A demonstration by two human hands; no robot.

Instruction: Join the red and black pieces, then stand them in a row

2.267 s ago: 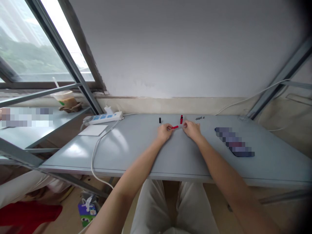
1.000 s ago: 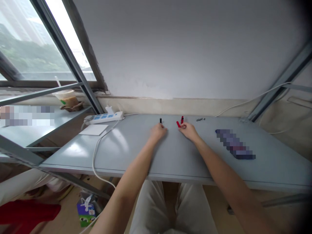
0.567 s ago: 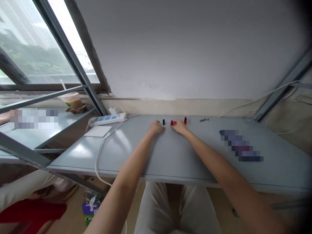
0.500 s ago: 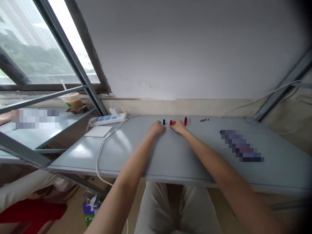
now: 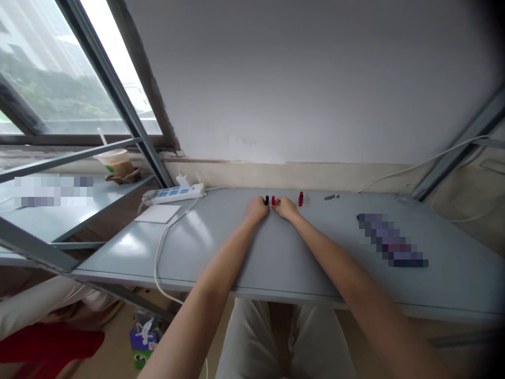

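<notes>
Near the back of the grey desk (image 5: 221, 242), my two hands are close together. My left hand (image 5: 258, 208) is closed at a small upright black piece (image 5: 267, 200), its fingertips against the left side. My right hand (image 5: 285, 208) pinches a small red piece (image 5: 273, 200), which stands just right of the black one with a narrow gap between them. Both pieces are too small for me to tell their kind. More small red pieces (image 5: 301, 199) are grouped to the right of my right hand. Beyond them lies a row of tiny dark parts (image 5: 331, 197).
A white power strip (image 5: 173, 193) and a flat white sheet (image 5: 158, 213) are at the desk's left, with a white cable (image 5: 160, 247) running over the front edge. A blurred-out dark object (image 5: 390, 239) lies at right. A drink cup (image 5: 118, 163) stands on the neighbouring desk.
My left hand has moved right and closed at the black piece. My right hand has brought the red piece left, closer to the black one.
</notes>
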